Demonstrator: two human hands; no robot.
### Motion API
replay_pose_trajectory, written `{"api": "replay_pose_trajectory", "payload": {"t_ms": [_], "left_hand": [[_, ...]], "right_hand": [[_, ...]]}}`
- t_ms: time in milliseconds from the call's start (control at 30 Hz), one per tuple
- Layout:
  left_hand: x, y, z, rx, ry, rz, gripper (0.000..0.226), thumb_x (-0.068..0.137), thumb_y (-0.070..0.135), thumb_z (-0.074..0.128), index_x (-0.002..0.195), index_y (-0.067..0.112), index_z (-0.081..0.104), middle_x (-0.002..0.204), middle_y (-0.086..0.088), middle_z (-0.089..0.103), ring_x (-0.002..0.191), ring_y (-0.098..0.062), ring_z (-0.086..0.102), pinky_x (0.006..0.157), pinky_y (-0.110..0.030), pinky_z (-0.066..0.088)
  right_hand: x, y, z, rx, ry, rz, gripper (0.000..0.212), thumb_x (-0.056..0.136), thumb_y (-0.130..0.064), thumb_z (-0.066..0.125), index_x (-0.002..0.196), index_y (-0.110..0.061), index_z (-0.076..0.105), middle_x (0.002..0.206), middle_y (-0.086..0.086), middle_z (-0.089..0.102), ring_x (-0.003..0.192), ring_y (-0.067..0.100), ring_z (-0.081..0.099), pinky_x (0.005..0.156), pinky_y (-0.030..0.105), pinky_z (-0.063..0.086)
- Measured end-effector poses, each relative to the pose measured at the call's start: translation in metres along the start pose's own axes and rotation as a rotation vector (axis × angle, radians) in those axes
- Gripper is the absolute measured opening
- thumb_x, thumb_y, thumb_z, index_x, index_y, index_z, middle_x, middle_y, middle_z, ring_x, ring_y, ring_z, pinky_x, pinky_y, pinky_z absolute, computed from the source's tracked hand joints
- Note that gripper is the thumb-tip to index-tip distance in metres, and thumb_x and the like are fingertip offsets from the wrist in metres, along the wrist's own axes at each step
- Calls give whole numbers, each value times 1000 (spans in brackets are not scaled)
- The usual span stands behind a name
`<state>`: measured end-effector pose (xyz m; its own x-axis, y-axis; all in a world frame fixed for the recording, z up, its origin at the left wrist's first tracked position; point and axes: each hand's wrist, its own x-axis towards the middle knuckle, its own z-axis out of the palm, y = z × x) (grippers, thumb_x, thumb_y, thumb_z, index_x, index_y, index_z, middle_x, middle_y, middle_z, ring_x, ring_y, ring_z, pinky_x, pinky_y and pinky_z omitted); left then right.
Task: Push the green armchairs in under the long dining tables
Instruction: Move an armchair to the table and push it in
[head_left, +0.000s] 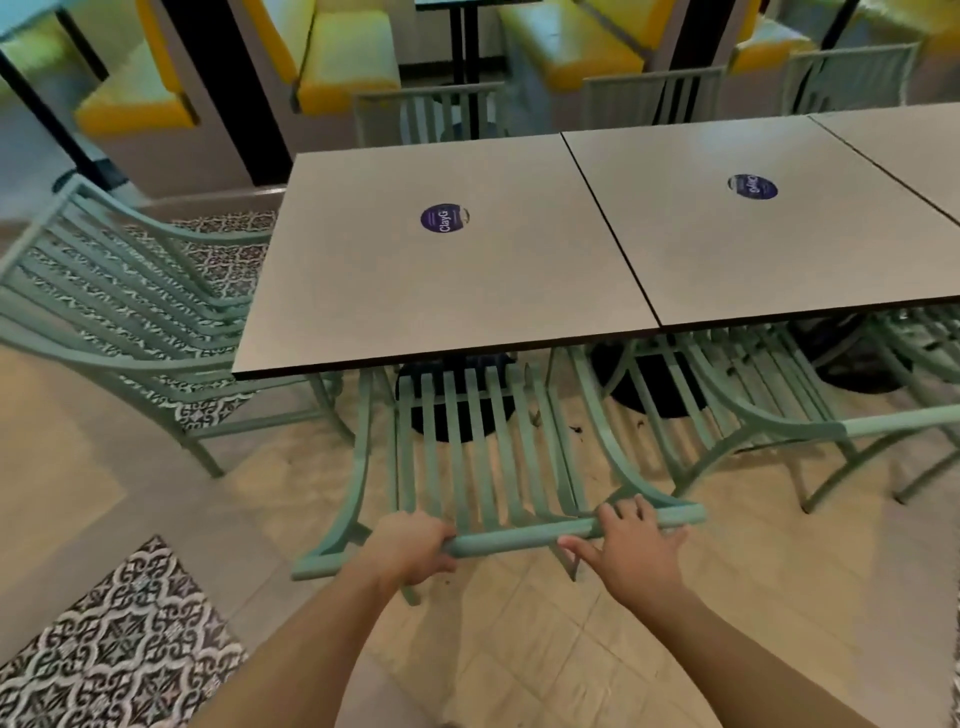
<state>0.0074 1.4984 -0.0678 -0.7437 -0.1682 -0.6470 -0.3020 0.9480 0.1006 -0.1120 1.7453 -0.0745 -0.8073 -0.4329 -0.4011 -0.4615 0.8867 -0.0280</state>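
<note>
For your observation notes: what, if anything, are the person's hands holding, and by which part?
Both hands hold the green armchair by its top back rail: left hand grips it, right hand wraps fingers over it.

Roughly seven armchairs (483, 457), three tables (415, 270).

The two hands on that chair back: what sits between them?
In the head view, only a bare stretch of the green armchair's top rail lies between the left hand and the right hand; both grip it.
</note>
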Motion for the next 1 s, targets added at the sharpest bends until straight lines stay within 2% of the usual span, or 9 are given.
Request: {"api": "replay_pose_trajectory", "payload": {"t_ms": [200,367,467,633,800,1000], "left_hand": [[14,-24,-20,9,22,19,28,92,47,56,111,27,60,101,1,65,93,-20,61,83,-38,51],[28,-35,-32,1,44,6,27,92,46,56,111,27,60,100,1,64,91,-19,60,83,-36,52],[35,-41,-39,1,59,-2,27,92,46,56,112,28,60,99,1,63,89,-19,60,81,-35,52],[44,-49,-45,10,95,-14,28,92,49,54,111,29,60,98,1,63,89,-20,59,79,-38,52],[46,-56,-49,-5,141,-25,27,92,49,54,111,30,59,95,4,63,88,-19,59,78,-36,52],[49,-63,-53,-75,130,-52,25,92,45,56,112,31,60,95,4,63,86,-16,60,80,-37,54]], "right_hand": [[25,-16,-7,6,36,-10,92,72,-86,9,134,-30,46,142,-1,44,142,22,20,104,72,19],[47,-24,-18,39,37,-13,91,72,-88,13,136,-30,44,142,-2,44,143,21,20,105,74,10],[58,-29,-24,39,50,-21,94,69,-88,10,133,-30,46,138,-3,46,140,21,24,105,74,12],[71,-35,-36,38,43,-16,87,74,-86,19,136,-31,45,138,-4,46,137,20,28,106,72,14],[83,-41,-41,60,61,-26,88,74,-85,20,136,-29,46,136,-3,47,135,20,31,107,72,14],[91,-48,-42,56,51,-23,88,74,-85,20,135,-29,46,134,-3,48,134,20,32,107,73,12]]}}
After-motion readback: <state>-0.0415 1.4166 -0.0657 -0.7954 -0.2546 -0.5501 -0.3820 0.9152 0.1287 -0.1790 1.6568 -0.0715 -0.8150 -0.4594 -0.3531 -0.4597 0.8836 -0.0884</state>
